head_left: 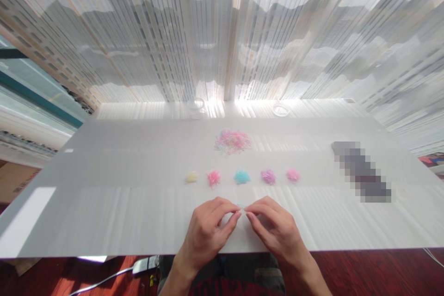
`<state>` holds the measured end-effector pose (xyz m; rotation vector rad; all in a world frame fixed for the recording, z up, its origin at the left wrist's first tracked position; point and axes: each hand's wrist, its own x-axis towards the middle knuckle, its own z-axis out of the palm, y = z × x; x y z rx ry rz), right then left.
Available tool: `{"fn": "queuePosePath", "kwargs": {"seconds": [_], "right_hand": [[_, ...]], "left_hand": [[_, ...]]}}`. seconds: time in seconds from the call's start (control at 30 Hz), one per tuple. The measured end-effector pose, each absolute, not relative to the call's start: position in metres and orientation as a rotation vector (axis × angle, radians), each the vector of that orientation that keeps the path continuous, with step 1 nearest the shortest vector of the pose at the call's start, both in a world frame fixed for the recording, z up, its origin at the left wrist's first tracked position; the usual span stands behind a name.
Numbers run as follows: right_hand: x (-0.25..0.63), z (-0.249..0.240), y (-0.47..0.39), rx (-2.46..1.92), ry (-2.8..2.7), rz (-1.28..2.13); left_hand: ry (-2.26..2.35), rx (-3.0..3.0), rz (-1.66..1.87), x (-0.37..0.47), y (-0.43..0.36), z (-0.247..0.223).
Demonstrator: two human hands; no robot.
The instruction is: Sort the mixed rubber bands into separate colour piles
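Observation:
My left hand and my right hand meet near the front of the table, thumb and fingers pinched together on each. Between their fingertips shows a small pale blue piece, thin like an elastic band; its exact shape is too small to make out. Just beyond my hands lies a row of small piles of thin, band-like pieces: pale yellow, bright pink, turquoise, purple and light pink. Farther back spreads a larger mixed-colour pile.
The white table carries a pixelated dark object on the right. Two round clear items stand at the back edge by a sheer striped curtain. A white power strip lies on the floor below.

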<state>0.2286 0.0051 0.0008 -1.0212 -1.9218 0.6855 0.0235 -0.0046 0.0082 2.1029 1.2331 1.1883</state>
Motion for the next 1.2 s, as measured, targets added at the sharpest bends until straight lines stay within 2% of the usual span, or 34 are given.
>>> {"fn": "queuePosePath", "kwargs": {"seconds": [1.2], "right_hand": [[0.2287,0.0015,0.006,-0.999,-1.917,0.682]], "left_hand": [[1.241,2.109,1.211,0.0242,-0.0038,0.0081]]}}
